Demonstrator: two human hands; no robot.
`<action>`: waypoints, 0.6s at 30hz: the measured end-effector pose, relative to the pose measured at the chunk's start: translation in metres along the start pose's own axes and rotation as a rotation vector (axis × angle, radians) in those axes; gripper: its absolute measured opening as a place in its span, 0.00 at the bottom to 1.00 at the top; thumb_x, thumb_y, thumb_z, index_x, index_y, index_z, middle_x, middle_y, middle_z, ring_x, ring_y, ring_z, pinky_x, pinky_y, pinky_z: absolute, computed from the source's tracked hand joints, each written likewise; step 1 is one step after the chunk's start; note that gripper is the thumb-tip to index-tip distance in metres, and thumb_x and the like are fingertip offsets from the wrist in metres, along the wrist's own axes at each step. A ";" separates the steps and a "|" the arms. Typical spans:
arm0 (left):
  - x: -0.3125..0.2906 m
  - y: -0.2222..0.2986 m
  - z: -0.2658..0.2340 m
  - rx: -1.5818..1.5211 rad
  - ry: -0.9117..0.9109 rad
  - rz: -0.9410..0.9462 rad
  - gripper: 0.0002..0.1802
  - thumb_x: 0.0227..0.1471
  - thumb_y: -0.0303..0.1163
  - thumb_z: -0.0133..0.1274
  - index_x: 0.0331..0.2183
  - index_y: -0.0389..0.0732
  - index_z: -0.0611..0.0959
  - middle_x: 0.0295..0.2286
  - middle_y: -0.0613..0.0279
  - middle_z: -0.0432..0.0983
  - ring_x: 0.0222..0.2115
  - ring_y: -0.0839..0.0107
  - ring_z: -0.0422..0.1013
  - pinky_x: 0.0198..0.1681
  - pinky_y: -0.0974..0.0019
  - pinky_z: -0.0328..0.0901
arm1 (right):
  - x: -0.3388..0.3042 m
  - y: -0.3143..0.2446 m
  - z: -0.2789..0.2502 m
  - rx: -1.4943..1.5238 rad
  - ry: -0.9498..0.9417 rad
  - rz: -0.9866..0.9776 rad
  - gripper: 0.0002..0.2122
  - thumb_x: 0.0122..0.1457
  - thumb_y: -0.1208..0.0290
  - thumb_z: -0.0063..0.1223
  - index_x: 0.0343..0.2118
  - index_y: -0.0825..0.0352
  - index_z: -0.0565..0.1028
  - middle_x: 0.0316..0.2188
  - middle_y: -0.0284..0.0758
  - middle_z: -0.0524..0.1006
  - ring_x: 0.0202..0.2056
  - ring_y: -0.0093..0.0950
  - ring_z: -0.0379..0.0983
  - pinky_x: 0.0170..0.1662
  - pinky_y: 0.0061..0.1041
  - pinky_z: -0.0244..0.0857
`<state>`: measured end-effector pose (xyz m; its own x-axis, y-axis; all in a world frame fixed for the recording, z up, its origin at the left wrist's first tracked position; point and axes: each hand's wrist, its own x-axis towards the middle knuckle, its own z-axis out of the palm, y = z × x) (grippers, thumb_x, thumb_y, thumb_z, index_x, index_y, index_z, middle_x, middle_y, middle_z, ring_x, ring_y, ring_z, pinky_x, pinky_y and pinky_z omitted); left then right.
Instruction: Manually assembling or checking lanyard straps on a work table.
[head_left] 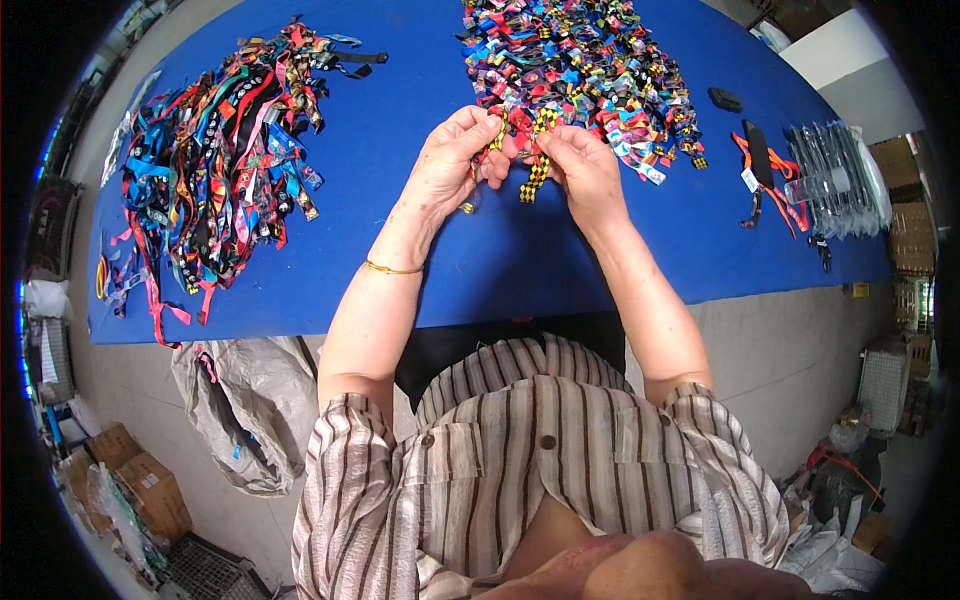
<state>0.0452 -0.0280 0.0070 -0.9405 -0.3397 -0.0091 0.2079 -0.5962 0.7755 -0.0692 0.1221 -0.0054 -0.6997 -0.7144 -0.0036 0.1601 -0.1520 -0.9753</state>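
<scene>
Pinching checkered strapping (534,182) — left hand (452,155), right hand (590,172) nearly meeting (forearms (372,300) converging), each grip closed on strapping.

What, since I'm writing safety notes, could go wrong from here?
Slipping: the left hand and right hand hold checkered strap in their fingertips, so the grip might slip.
Mixing: the right pile lies close beyond the hands, so a dropped piece could get lost among its many colours.
Falling: at the left pile, a pink strap reaches the near edge of the table and could slide off if nudged.
</scene>
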 end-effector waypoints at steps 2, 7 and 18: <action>0.000 -0.001 -0.003 0.038 0.051 -0.020 0.09 0.61 0.34 0.49 0.32 0.40 0.72 0.23 0.58 0.76 0.14 0.76 0.66 0.15 0.76 0.63 | -0.002 -0.005 0.005 -0.032 -0.033 -0.068 0.06 0.60 0.72 0.55 0.36 0.69 0.75 0.30 0.31 0.78 0.32 0.16 0.73 0.37 0.15 0.66; 0.003 -0.004 -0.010 0.129 0.022 -0.004 0.08 0.61 0.30 0.48 0.35 0.35 0.71 0.24 0.58 0.75 0.15 0.76 0.67 0.17 0.72 0.64 | -0.003 -0.014 0.010 -0.060 -0.137 -0.134 0.06 0.61 0.73 0.54 0.37 0.69 0.74 0.31 0.30 0.78 0.34 0.15 0.72 0.38 0.15 0.65; -0.004 -0.005 -0.001 0.314 0.033 0.031 0.12 0.56 0.25 0.48 0.40 0.33 0.65 0.24 0.56 0.75 0.18 0.75 0.69 0.20 0.73 0.64 | -0.002 -0.018 0.008 -0.333 -0.249 -0.162 0.03 0.63 0.75 0.49 0.34 0.67 0.74 0.26 0.22 0.73 0.25 0.10 0.60 0.27 0.13 0.56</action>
<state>0.0481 -0.0248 0.0023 -0.9246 -0.3810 0.0009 0.1383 -0.3333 0.9326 -0.0654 0.1207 0.0143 -0.5015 -0.8485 0.1686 -0.1990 -0.0765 -0.9770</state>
